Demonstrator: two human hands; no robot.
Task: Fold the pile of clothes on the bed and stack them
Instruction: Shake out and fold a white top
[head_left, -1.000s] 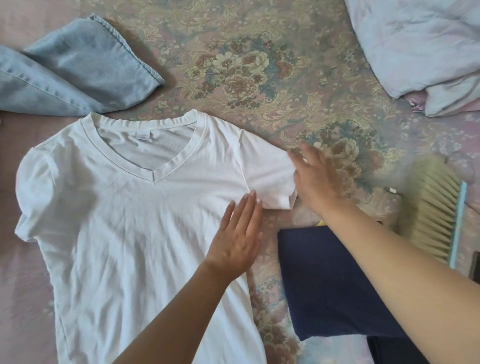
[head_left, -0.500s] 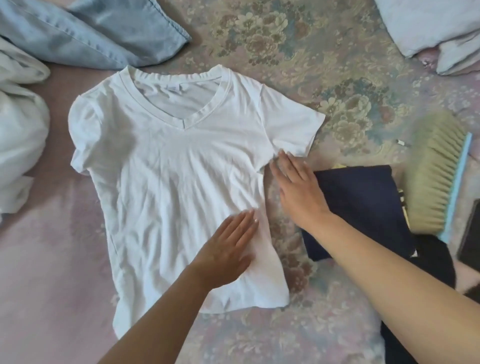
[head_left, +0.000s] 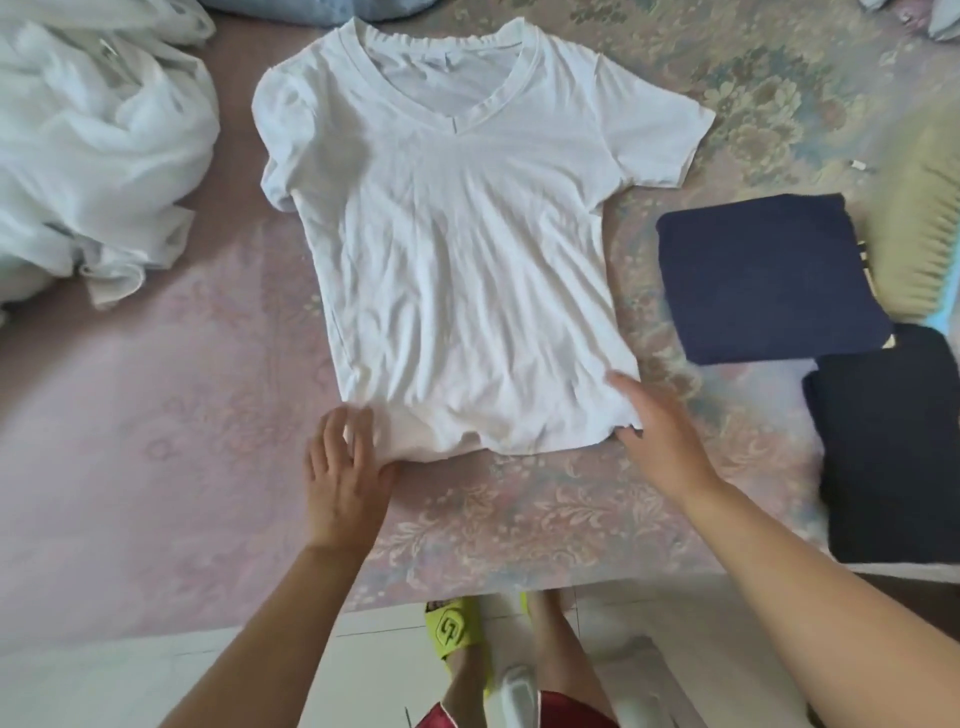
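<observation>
A white V-neck T-shirt (head_left: 467, 234) lies spread flat on the bed, neck away from me. My left hand (head_left: 345, 475) rests on the hem's left corner with straight fingers, the cloth bunched a little beside the thumb. My right hand (head_left: 657, 431) lies flat at the hem's right corner, fingers straight. A folded navy garment (head_left: 769, 275) sits to the right of the shirt. Beside it, nearer me, lies a folded black garment (head_left: 893, 441). A crumpled white pile (head_left: 93, 150) lies at the left.
A hand brush with pale bristles (head_left: 919, 218) lies at the right edge. Light blue jeans (head_left: 322, 8) peek in at the top. The bed's front edge (head_left: 467, 592) runs just below my hands, with white floor and my feet in yellow slippers (head_left: 454, 626) beneath.
Both hands slid down the shirt from the right sleeve and side to the hem's two corners. The view dropped toward me, so the bed edge and my feet now show.
</observation>
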